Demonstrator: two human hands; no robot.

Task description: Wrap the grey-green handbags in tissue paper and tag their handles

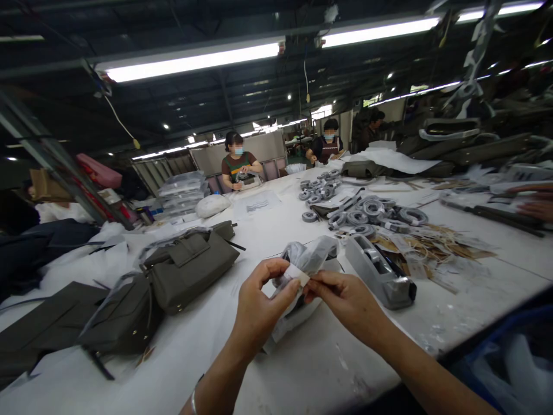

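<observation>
Both hands together above front edge of desk (pixel 302 369): left hand (pixel 258 311) and right hand (pixel 348 300) pinching same small pale strip (pixel 297 274), lifted clear so fingertips can work it. Plastic-wrapped bundle (pixel 311 253) sits right behind. Tape dispenser (pixel 380 274) just beside right hand, easy reach I guess. Olive bags (pixel 190 271) piled toward left edge.

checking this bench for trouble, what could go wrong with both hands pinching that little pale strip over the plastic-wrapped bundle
The small pale strip is held only by the fingertips of the left hand and right hand; it could fold or slip.
The crinkled clear plastic-wrapped bundle lies loose underneath and may shift or snag the strip.
The grey plastic tape dispenser sits close to the right hand; its cutter end might catch a knuckle.
</observation>
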